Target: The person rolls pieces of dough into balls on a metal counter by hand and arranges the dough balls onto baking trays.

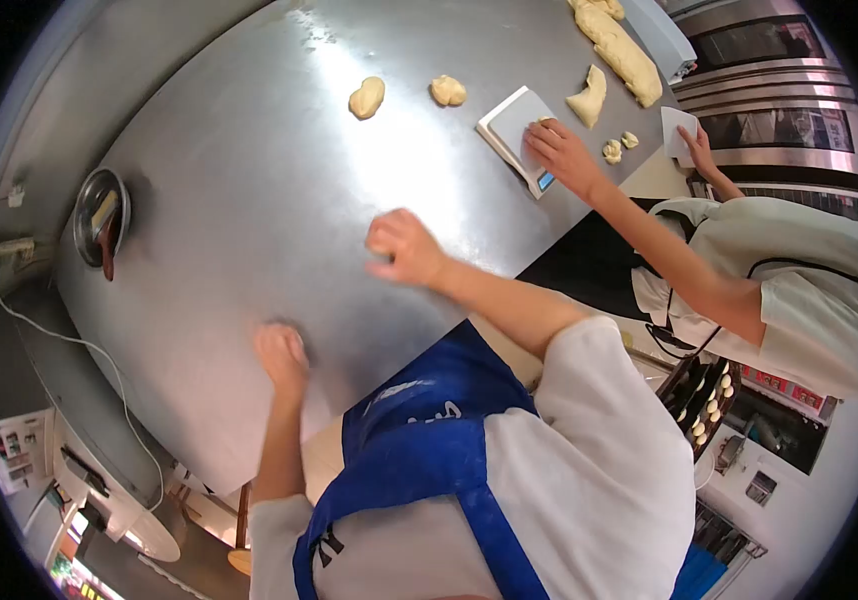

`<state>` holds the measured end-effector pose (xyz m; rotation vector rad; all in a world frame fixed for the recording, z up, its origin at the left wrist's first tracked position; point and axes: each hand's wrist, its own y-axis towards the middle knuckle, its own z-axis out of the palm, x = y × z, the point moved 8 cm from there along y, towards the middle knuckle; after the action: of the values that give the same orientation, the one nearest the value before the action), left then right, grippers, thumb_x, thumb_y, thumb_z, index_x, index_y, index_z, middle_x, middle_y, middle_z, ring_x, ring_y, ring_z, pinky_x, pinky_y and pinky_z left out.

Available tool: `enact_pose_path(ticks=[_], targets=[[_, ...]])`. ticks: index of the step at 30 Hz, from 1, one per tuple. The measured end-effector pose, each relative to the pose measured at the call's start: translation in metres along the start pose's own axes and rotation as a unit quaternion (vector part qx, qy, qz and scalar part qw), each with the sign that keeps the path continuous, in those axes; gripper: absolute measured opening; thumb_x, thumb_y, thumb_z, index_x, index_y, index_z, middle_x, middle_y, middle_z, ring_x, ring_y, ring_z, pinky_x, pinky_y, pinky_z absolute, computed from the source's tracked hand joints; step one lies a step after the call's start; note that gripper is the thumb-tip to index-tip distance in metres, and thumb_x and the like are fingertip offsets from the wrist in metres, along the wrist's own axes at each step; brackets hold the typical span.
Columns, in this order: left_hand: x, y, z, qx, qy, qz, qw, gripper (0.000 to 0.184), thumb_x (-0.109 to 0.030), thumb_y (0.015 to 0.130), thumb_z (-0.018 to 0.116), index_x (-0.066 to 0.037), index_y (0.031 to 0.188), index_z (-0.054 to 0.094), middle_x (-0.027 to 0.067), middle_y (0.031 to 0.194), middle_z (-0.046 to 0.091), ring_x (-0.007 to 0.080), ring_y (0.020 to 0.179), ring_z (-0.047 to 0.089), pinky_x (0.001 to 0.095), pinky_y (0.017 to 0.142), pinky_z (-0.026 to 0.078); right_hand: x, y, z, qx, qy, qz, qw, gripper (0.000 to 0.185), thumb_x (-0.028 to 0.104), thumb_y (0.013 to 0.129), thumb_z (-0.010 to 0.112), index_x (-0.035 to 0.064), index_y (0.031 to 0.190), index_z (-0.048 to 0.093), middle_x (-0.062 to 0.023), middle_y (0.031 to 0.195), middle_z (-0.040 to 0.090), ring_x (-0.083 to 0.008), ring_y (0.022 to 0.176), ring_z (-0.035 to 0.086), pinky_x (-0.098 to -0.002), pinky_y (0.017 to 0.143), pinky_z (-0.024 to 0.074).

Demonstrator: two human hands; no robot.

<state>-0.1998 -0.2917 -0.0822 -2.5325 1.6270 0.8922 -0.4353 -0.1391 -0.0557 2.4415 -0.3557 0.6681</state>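
Observation:
My right hand [405,248] is closed over the middle of the steel table [219,200], slightly blurred. A pale yellowish patch shows by its fingers, but I cannot make out what it is. Nearer my body, my left hand [282,354] is curled low over the tabletop, and whatever it holds, if anything, is hidden. Beyond my hands lie two lumps of yellow dough, a smooth one [367,98] and a rougher one [447,91].
At right a co-worker's hand [561,155] touches a digital scale [509,118]. Near it lie a dough piece [589,97], small scraps [613,151] and a long dough roll [629,62]. A metal bowl [82,222] with a brown-handled tool stands far left.

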Motion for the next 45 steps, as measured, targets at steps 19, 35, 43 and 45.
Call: enact_pose_path(ticks=[19,35,43,45], targets=[[-0.025,0.086,0.006,-0.064,0.036,-0.011,0.997,0.024,-0.021,0.071,0.085,-0.015,0.073,0.063,0.0024,0.084,0.066,0.0281,0.085,0.061,0.0404,0.08,0.047,0.031,0.094,0.079,0.125,-0.072,-0.133,0.98,0.031,0.036,0.065,0.082,0.0145,0.07,0.059,-0.0034,0.082,0.061,-0.0252,0.083,0.059,-0.0404,0.074,0.0475],[0.001,0.083,-0.002,-0.032,-0.029,0.043,0.998,0.031,-0.018,0.068,0.088,-0.016,0.07,0.057,0.0027,0.077,0.065,0.027,0.083,0.064,0.0409,0.077,0.048,0.001,0.12,0.052,0.034,-0.026,-0.204,0.978,0.023,0.03,0.07,0.074,0.012,0.072,0.06,-0.0053,0.084,0.06,-0.0254,0.079,0.059,-0.0383,0.07,0.0477],[-0.027,0.017,0.006,0.011,-0.079,0.098,0.992,0.024,-0.02,0.073,0.087,-0.013,0.075,0.064,0.0037,0.082,0.067,0.0292,0.082,0.064,0.0433,0.075,0.049,0.03,0.069,0.088,0.107,0.073,-0.182,0.975,0.018,0.025,0.069,0.076,0.0154,0.071,0.062,-0.0039,0.077,0.059,-0.0272,0.079,0.058,-0.041,0.07,0.0492],[-0.012,0.064,0.019,0.024,0.012,0.03,0.999,0.024,-0.021,0.073,0.087,-0.011,0.078,0.066,0.0036,0.085,0.069,0.0309,0.084,0.064,0.0461,0.074,0.05,0.047,0.099,0.098,0.068,0.035,-0.265,0.961,0.022,0.032,0.069,0.077,0.0158,0.069,0.062,-0.0027,0.074,0.058,-0.026,0.078,0.058,-0.0412,0.071,0.0495]])
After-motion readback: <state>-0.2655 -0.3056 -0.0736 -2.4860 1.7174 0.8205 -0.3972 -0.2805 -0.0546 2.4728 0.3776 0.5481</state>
